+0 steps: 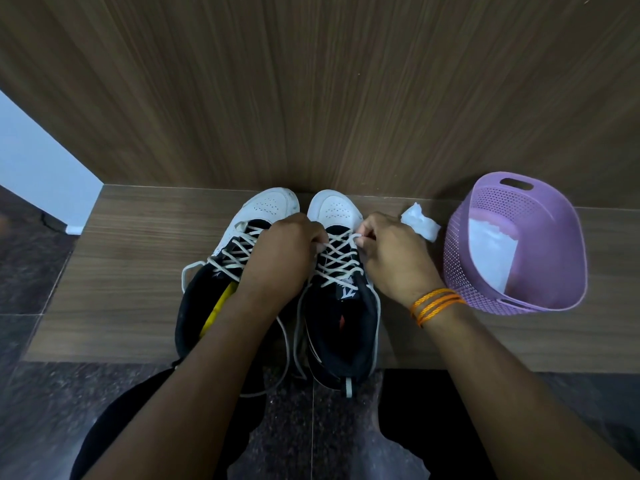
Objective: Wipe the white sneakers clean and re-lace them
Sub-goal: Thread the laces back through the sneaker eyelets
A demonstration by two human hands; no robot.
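Right sneaker (334, 206): left hand (280, 256) and right hand (394, 261) each pinch its lace (337, 258) at far eyelets, likely to tension the crossings.

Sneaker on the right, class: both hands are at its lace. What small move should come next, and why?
Probably pull both sides outward to snug that row. The left hand and right hand each pinch the lace at the crossings nearest the toe of the sneaker on the right, while its ends trail slack past the heel.
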